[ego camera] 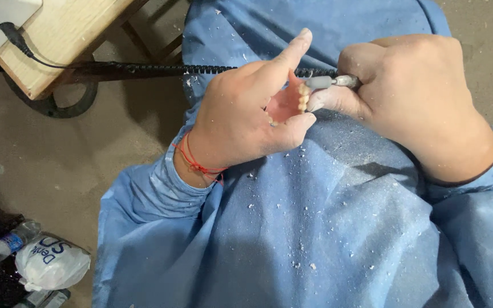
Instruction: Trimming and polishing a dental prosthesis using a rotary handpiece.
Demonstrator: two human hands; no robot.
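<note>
the left hand [246, 114] is curling around a pink acrylic denture with a row of pale yellowish teeth [290, 101], gripping it between the thumb below and the fingers behind, with the index finger sticking up straight and dusted white. the denture is sitting in the gap between the two hands, above the person's lap, its teeth facing the right hand. a thin red string bracelet [198, 162] is circling the left wrist.

the right hand [412, 97] is closing in a fist-like grip on a slim grey metal rotary handpiece [332, 81], holding it level, with its tip touching or lying just beside the tooth row; the exact contact is too small to tell. the right thumb is pressing near the denture's edge. a black coiled cord [166, 69] is running from the handpiece leftward, passing behind the left hand toward a pale wooden bench [64, 34].

a light blue work gown speckled with white dust and chips [326, 228] is covering the lap and both arms. on the bench corner a white machine housing [1, 17] is sitting with a black plug in it. on the bare concrete floor [58, 165] at lower left, a white plastic bag [52, 262] is lying beside a clear plastic bottle [7, 245].
</note>
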